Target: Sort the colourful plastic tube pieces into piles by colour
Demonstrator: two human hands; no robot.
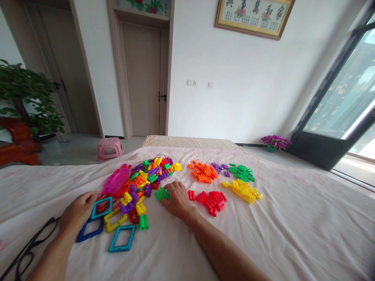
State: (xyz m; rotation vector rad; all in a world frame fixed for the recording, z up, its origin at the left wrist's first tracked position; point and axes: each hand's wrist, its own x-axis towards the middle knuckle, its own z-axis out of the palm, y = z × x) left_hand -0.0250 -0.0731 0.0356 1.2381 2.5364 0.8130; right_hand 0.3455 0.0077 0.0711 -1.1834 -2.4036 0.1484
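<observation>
My right hand (177, 200) is in the middle of the cloth, its thumb and fingers closed on green plastic tube pieces (162, 194). To its left lies a mixed heap of coloured tube pieces (152, 171). My left hand (77, 210) rests by the heap's near left side, beside a light-blue square frame (102, 207), with a gap between thumb and fingers and nothing visibly held. A dark-blue frame (90, 229), a yellow frame (115, 220) and a teal frame (122, 238) lie close by. A pink plastic piece (117, 179) leans against the heap.
Right of my right hand are single-colour piles: red (212, 202), orange (204, 173), green (242, 173), yellow (244, 191) and a small purple one (218, 168). Glasses (38, 242) lie at the left. Beyond the cloth-covered table (293, 226) stands a pink stool (110, 148).
</observation>
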